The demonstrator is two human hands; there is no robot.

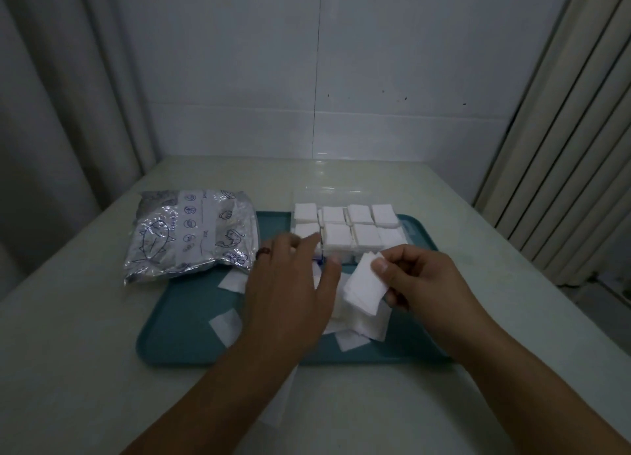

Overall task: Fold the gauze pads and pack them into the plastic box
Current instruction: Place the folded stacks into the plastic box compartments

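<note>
**Folded pad held beside a nearly full box**

At the left, a crinkled silvery printed bag [191,232] lay on the pale table [68,352], its near edge overlapping the teal tray [177,345]. Loose flat gauze pads [227,326] were scattered white over the tray, several partly covered by the arms. The left hand [290,283] reached forward above them with its fingers spread and relaxed, gripping nothing, a dark ring on one finger; its fingertips hid the box's near left corner. The clear plastic box [341,195] stood at the tray's far side, packed with two rows of square white folded pads [336,237]; its transparent walls and raised lid were hard to make out in the dim light. At the right, the right hand [420,277] pinched a folded gauze pad [365,289] between thumb and fingers, just in front of the box. One more white sheet under the left forearm was mostly hidden.
</note>
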